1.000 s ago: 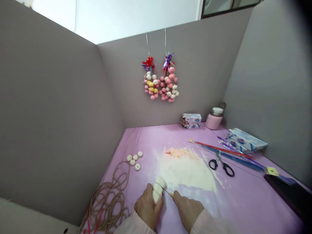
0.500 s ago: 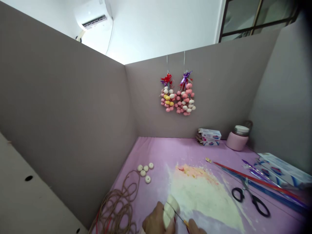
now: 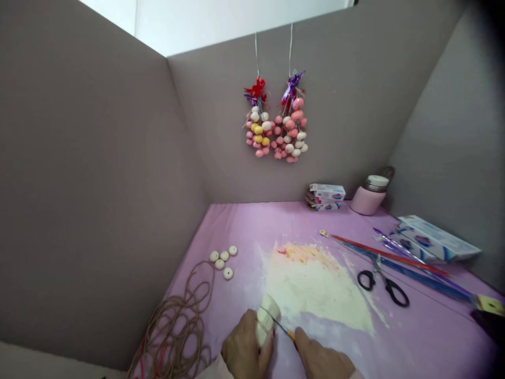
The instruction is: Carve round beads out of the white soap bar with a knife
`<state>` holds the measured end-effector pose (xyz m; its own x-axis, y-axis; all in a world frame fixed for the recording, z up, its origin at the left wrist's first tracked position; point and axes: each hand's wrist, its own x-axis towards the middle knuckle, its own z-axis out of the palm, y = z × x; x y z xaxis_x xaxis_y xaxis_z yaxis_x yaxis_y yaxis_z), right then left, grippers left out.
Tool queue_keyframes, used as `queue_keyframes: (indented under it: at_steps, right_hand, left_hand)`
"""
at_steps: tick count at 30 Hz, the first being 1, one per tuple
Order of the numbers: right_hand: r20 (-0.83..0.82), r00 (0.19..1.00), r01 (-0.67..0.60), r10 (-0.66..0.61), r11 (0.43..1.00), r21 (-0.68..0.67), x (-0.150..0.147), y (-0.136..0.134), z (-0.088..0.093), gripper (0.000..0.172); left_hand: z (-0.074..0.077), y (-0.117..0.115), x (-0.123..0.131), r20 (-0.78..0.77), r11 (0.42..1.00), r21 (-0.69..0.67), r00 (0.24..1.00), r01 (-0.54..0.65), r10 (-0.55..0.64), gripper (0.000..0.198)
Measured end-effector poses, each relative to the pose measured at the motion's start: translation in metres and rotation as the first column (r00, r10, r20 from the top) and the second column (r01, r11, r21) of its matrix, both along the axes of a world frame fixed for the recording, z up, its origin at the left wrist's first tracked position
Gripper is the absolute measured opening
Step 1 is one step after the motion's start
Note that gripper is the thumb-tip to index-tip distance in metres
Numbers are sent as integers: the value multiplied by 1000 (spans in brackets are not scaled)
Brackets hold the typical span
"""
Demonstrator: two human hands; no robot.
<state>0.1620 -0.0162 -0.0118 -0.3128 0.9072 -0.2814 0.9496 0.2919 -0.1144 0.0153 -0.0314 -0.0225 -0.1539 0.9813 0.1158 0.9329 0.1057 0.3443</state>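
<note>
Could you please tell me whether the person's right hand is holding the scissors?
No, the scissors lie on the purple cloth, while the right hand grips a thin yellow-handled tool.

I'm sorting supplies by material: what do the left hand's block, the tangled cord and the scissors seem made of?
Block: matte, pale, perhaps soap, given the similar powder nearby. Cord: dull brown fibre, possibly jute by its colour and loose loops. Scissors: smooth black handles, probably plastic; bright blades, likely metal.

Grey partitions point(image 3: 98, 168), twine point(image 3: 169, 316), scissors point(image 3: 379, 270) and hanging bunches of coloured balls point(image 3: 258, 129) suggest a craft workspace.
</note>
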Motion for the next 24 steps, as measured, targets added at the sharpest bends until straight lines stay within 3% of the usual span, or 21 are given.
queue_keyframes:
  at_steps: [3, 12, 19, 24]
  right_hand:
    - [6, 1000, -30, 30, 999, -36, -1, 0, 4, 32]
    - [105, 994, 0, -14, 991, 133, -1, -6, 6, 21]
    - [97, 994, 28, -47, 982, 188, -2, -14, 14, 21]
    - [68, 996, 43, -52, 989, 140, -8, -11, 19, 20]
  left_hand:
    - [3, -1, 0, 22, 1000, -9, 1000, -9, 10, 19]
    - [11, -1, 1, 26, 1000, -14, 999, -27, 27, 18]
    - [6, -4, -2, 22, 995, 95, 999, 22, -24, 19]
    - [3, -6, -2, -4, 982, 175, 997, 75, -75, 20]
